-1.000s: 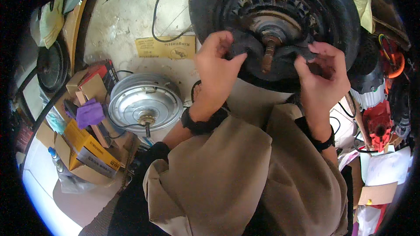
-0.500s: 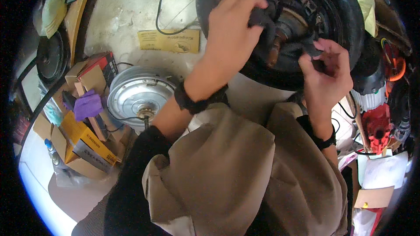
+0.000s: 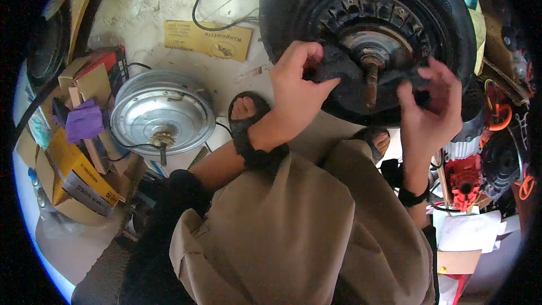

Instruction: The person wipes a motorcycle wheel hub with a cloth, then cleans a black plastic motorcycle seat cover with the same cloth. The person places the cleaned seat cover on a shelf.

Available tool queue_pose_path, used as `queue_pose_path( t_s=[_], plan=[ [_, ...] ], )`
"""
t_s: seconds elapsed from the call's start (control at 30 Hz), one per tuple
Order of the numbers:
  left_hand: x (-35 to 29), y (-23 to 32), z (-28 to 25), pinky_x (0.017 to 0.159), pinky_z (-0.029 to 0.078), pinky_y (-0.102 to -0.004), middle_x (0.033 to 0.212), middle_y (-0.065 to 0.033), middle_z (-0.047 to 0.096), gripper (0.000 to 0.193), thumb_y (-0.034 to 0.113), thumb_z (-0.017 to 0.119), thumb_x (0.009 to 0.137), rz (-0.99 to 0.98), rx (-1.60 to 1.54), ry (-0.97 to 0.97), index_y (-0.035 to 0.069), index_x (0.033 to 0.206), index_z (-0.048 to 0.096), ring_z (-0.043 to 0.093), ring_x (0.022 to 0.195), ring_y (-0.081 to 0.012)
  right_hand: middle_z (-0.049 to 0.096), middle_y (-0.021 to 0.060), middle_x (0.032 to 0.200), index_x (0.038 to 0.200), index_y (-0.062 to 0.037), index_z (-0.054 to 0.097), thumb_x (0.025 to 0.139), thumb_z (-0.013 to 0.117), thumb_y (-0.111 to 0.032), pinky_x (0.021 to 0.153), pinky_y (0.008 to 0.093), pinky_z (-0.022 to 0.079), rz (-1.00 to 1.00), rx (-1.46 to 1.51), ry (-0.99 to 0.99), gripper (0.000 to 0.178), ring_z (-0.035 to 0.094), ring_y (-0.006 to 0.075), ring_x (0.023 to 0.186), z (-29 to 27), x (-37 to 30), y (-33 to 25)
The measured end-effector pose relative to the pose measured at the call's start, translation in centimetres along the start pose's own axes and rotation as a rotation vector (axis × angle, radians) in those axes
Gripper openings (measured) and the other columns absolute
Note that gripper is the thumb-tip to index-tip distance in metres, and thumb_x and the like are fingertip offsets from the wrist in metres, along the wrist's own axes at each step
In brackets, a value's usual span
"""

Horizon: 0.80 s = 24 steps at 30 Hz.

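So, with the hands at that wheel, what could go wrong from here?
The dark cloth in the left hand might snag on the rusty axle beside it. The axle's rough end could scrape the right hand if it slips. The tyre, if nudged, might shift onto the right foot near its lower edge.

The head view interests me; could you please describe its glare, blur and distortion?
Head view: highlights on the silver hub; the wheel dark, its lower detail hard to read; the right hand slightly blurred; straight edges bow near the dark border.
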<state>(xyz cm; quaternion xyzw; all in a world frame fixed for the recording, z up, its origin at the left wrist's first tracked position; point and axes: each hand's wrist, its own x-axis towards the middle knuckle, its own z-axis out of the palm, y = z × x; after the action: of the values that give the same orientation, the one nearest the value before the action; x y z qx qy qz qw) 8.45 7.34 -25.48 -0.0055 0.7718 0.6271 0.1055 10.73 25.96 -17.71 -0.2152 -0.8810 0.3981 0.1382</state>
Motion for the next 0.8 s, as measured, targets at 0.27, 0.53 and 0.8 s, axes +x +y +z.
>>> queue_pose_path(
  t_s=[0.27, 0.53, 0.8],
  plan=[
    [0.4, -0.4, -0.1, 0.078, 0.052, -0.0238, 0.094, -0.0028, 0.059, 0.044, -0.014, 0.075, 0.065, 0.008, 0.029, -0.009, 0.000, 0.101, 0.055, 0.060, 0.088, -0.0082, 0.071, 0.0027, 0.095, 0.112, -0.0051, 0.063, 0.072, 0.068, 0.006, 0.068, 0.0233, 0.049, -0.382, -0.291, -0.501, 0.041, 0.060, 0.0091, 0.076, 1.8, 6.8, -4.7],
    [0.6, 0.1, -0.5, 0.080, 0.052, -0.0239, 0.095, -0.0035, 0.061, 0.038, -0.014, 0.075, 0.068, -0.045, 0.046, -0.075, 0.000, 0.098, 0.057, 0.062, 0.088, -0.0099, 0.068, 0.0035, 0.084, 0.100, -0.0057, 0.064, 0.069, 0.076, -0.004, 0.063, 0.0255, 0.050, -0.021, -0.237, -0.188, 0.033, 0.062, 0.0121, 0.067, -1.5, 2.1, -0.8],
    [2.5, 1.4, -0.7, 0.076, 0.051, -0.0288, 0.095, -0.0080, 0.062, 0.044, -0.007, 0.078, 0.059, 0.253, 0.168, -0.018, 0.002, 0.099, 0.061, 0.062, 0.086, -0.0190, 0.060, -0.0011, 0.082, 0.098, -0.0019, 0.061, 0.072, 0.076, 0.004, 0.063, 0.0183, 0.044, 0.278, 0.170, 0.011, 0.031, 0.056, 0.0039, 0.071, -0.3, -3.8, 2.5]
  ],
)
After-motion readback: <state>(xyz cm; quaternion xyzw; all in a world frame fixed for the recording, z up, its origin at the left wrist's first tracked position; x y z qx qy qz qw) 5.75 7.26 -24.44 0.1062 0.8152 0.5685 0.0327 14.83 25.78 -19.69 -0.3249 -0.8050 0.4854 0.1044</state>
